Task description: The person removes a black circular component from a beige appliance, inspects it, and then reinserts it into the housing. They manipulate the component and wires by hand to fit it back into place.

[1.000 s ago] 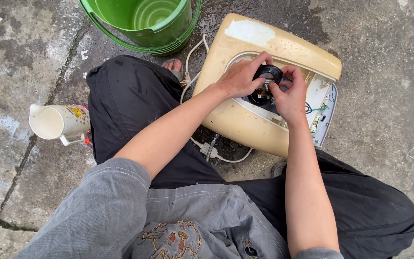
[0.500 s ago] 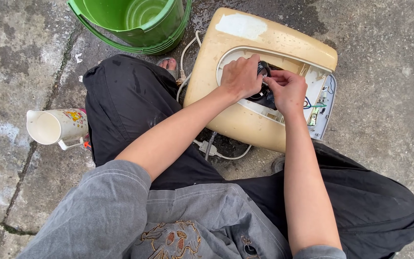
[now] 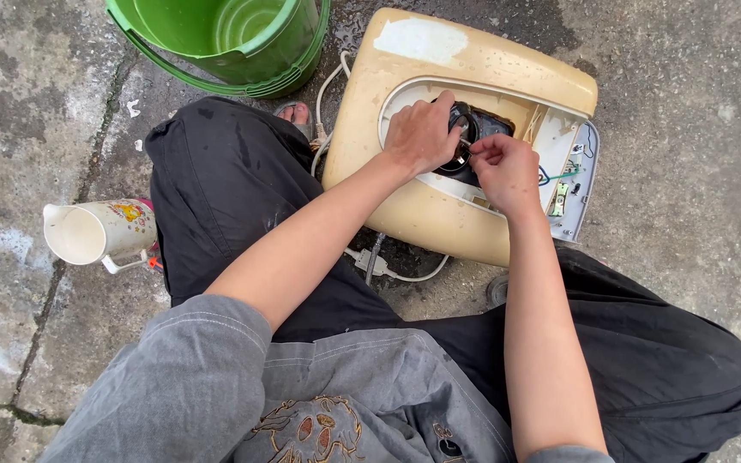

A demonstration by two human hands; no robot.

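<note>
Cream appliance casing [image 3: 405, 111]: left hand [image 3: 422, 133] grips black part [image 3: 473, 129]; right hand [image 3: 503, 167] pinches beside it.

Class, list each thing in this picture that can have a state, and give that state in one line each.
Cream appliance housing: opened, wiring exposed.
Black round part: set in the opening, both hands on it.
Left hand: gripping the part.
Right hand: fingers pinched at the part.
Green bucket: upright, empty.
White jug: on its side.

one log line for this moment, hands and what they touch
left hand: on black part | right hand: pinching at it | yellowed casing: on concrete | green bucket: beside
</note>
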